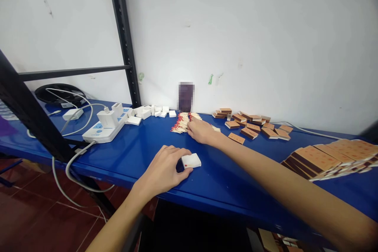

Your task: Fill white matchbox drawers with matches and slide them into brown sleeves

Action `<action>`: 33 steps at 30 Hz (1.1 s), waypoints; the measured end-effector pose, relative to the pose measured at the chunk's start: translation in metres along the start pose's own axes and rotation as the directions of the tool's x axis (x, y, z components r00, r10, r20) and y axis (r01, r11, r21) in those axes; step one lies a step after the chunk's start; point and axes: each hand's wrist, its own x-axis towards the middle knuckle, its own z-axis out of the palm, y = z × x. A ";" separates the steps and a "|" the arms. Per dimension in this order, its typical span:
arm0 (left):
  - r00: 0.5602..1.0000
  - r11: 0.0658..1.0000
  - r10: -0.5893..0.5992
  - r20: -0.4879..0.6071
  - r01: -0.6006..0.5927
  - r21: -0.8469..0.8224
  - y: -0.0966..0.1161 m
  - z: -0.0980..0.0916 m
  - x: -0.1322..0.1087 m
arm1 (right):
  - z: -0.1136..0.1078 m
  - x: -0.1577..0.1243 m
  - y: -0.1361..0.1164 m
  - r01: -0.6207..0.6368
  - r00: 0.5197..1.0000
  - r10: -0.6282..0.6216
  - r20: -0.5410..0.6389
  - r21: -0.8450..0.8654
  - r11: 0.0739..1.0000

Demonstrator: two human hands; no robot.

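Note:
My left hand [167, 167] rests on the blue shelf [224, 181] and pinches a small white box tray [191, 160] between thumb and fingers. My right hand [201, 130] reaches far forward with curled fingers on the pile of red-tipped matches [182, 122] near the wall; whether it holds any matches is hidden. More small white trays [152, 111] lie in a cluster left of the matches. Brown matchbox sleeves [254, 124] are scattered to the right of my right hand.
A white power strip [104, 128] with chargers and cables sits at the left. A black shelf upright [124, 35] stands behind it. Flattened brown sleeves [327, 157] are stacked at the right. A blurred dark object [186, 96] leans on the white wall.

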 end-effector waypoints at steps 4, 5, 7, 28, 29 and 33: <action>1.000 1.000 -0.005 0.010 0.005 -0.012 -0.001 0.001 0.000 | 0.002 0.000 -0.001 0.025 1.000 -0.025 0.005 0.025 0.999; 1.000 1.000 -0.007 0.008 0.007 -0.017 -0.001 0.001 0.000 | 0.001 -0.001 -0.001 0.030 1.000 -0.030 0.005 0.032 0.999; 1.000 0.999 -0.015 0.001 0.015 -0.030 -0.001 0.001 0.000 | 0.000 -0.004 -0.002 0.041 0.999 -0.041 0.004 0.049 0.998; 0.997 0.967 -0.067 0.049 0.077 -0.242 -0.007 0.000 -0.003 | -0.036 -0.099 0.000 0.327 0.921 -0.374 0.109 0.308 0.894; 0.997 0.970 -0.054 0.057 0.066 -0.233 -0.007 0.000 -0.003 | -0.037 -0.098 -0.001 0.327 0.919 -0.377 0.119 0.304 0.895; 0.997 0.976 -0.017 0.072 0.033 -0.215 -0.006 -0.002 -0.004 | -0.041 -0.095 -0.005 0.329 0.909 -0.385 0.157 0.297 0.896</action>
